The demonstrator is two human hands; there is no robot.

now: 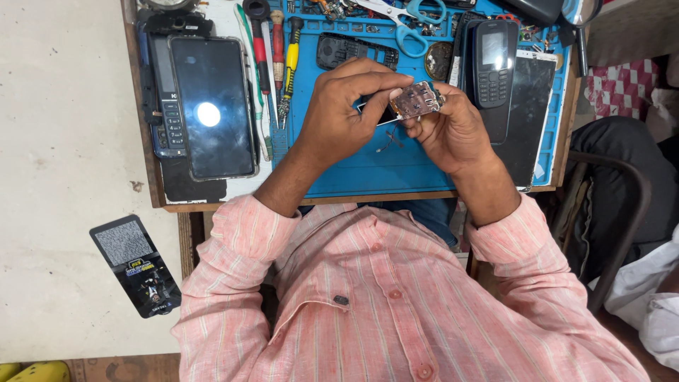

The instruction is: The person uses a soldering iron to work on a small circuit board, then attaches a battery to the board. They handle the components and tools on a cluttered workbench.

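Pink striped shirt sleeves (233,233) fill the foreground, forearms reaching over a blue work mat (368,170). Left hand (343,113) is closed, thumb and fingertips pinching a small circuit board (416,100) and the dark phone part (382,113) beneath it. Right hand (449,131) is curled shut around the same assembly from the other side, above the mat's centre. Keypad phone (494,60) lies just beside.

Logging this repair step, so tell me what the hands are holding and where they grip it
Both hands hold a small circuit board: left hand pinches its left edge, right hand supports it from the right and beneath.
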